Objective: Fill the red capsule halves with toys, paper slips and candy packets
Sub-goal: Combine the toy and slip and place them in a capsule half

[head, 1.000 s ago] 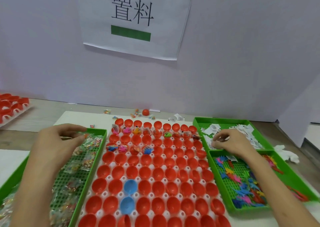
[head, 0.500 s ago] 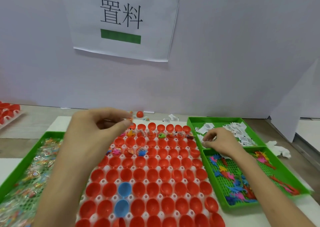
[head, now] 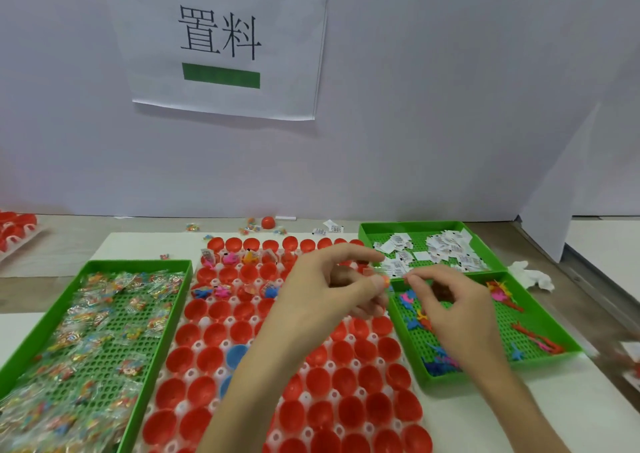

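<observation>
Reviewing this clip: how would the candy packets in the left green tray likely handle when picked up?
The candy packets look like thin clear wrappers, so they are probably light and floppy. Their glossy film suggests they may slide over one another. Lying overlapped in the green tray, one pinch might lift several.

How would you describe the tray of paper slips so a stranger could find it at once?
Find the block of red capsule halves in the middle of the table. Two green trays lie to its right, one behind the other; take the far tray, nearer the wall. It alone holds white printed paper slips, while the near tray holds coloured toys.
</observation>
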Available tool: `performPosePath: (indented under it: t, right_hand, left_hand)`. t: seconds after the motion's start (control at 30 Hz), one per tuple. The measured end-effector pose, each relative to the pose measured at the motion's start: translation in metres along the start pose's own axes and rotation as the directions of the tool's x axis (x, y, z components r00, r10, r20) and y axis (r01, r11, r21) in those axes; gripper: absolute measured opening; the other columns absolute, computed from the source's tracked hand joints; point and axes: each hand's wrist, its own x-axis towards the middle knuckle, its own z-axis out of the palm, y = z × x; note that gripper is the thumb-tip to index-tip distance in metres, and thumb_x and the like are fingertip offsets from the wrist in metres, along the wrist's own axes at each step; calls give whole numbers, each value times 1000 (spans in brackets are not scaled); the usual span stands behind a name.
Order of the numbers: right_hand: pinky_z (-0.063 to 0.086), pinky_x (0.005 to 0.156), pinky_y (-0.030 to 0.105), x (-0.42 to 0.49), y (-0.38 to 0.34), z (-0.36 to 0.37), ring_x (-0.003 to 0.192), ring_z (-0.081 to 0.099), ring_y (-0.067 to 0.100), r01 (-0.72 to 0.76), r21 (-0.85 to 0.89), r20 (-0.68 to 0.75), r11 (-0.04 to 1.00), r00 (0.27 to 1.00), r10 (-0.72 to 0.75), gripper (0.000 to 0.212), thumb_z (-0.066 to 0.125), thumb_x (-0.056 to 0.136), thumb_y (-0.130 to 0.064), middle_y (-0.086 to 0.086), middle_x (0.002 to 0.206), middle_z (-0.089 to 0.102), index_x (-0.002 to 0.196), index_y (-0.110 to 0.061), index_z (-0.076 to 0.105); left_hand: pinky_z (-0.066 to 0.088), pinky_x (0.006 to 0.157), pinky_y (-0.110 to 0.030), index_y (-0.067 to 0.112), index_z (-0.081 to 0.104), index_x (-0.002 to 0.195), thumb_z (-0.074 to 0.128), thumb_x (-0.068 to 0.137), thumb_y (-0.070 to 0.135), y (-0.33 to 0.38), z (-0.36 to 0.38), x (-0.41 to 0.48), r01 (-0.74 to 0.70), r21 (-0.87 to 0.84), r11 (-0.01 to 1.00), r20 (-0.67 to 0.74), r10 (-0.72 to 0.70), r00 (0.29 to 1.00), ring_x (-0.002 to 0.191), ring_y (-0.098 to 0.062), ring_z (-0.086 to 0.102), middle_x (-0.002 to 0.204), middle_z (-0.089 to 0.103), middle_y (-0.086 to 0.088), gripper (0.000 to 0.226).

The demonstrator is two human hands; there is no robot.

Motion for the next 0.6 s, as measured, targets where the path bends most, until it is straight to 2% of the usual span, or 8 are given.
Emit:
performPosePath:
  t: [0.07, 0.17, 0.23, 0.3, 0.4, 0.5, 0.53, 0.6]
  right_hand:
    - [44, 64, 7, -15, 3, -1, 71, 65, 4, -52, 32, -12, 998, 999, 53, 11, 72, 89, -15, -19, 82, 71, 90, -26, 75]
    - [45, 65, 7, -19, 11, -3, 73, 66, 3, -104, 35, -13, 994, 994, 104, 14, 73, 88, -10, -18, 80, 71, 89, -24, 76]
    - [45, 66, 7, -15, 12, -5, 76, 65, 2, -123, 18, 30, 992, 992, 122, 15, 75, 87, -12, -20, 80, 71, 89, -26, 76]
    - [45, 68, 7, -10, 8, -3, 78, 64, 2, -130, 9, 122, 992, 984, 127, 19, 75, 86, -14, -25, 84, 70, 86, -33, 75]
    - [43, 67, 8, -4, -1, 6, 78, 58, -3, -121, -33, 257, 992, 958, 125, 24, 76, 84, -19, -26, 84, 67, 81, -42, 70]
    - [37, 65, 12, 2, -6, 20, 77, 54, -7, -116, -85, 339, 990, 931, 138, 16, 75, 86, -30, -18, 84, 62, 86, -44, 69]
    - [36, 68, 14, 4, -8, 25, 76, 53, -3, -113, -100, 358, 989, 923, 142, 13, 74, 87, -32, -17, 85, 60, 91, -44, 70]
    - [41, 80, 25, 9, -9, 35, 77, 51, 0, -100, -130, 381, 986, 913, 143, 12, 69, 91, -35, -16, 88, 56, 100, -42, 72]
  left_hand:
    - [60, 68, -26, 23, 74, 110, 68, 93, 8, -6, 6, -7, -35, -28, 999, 16, 35, 999, 69, -20, 72, 77, 75, -11, 23]
    - [55, 68, -20, 25, 77, 102, 68, 93, 11, -22, 2, -30, -27, -62, 998, 59, 31, 998, 71, -17, 70, 79, 74, -7, 19]
    - [54, 68, -19, 21, 79, 100, 72, 90, 18, -37, -1, -50, 50, -177, 983, 185, -16, 983, 72, -12, 68, 81, 73, -2, 12]
    - [51, 69, -16, 25, 79, 100, 74, 89, 29, -51, -1, -69, 109, -247, 963, 353, -16, 936, 74, -6, 65, 84, 73, 7, 13]
    - [44, 69, -8, 30, 79, 103, 70, 94, 35, -62, 1, -87, 135, -199, 971, 473, -25, 881, 79, 3, 63, 88, 73, 14, 14]
    - [45, 72, -5, 31, 77, 107, 64, 99, 32, -68, 9, -89, 140, -224, 964, 505, -8, 863, 83, 8, 64, 93, 74, 16, 16]
    - [45, 71, -3, 32, 76, 109, 64, 99, 30, -70, 11, -89, 120, -247, 961, 501, 21, 865, 83, 10, 64, 95, 74, 17, 16]
    - [44, 72, -1, 29, 73, 115, 63, 100, 25, -79, 12, -86, 70, -305, 950, 475, 88, 875, 86, 12, 64, 102, 74, 17, 19]
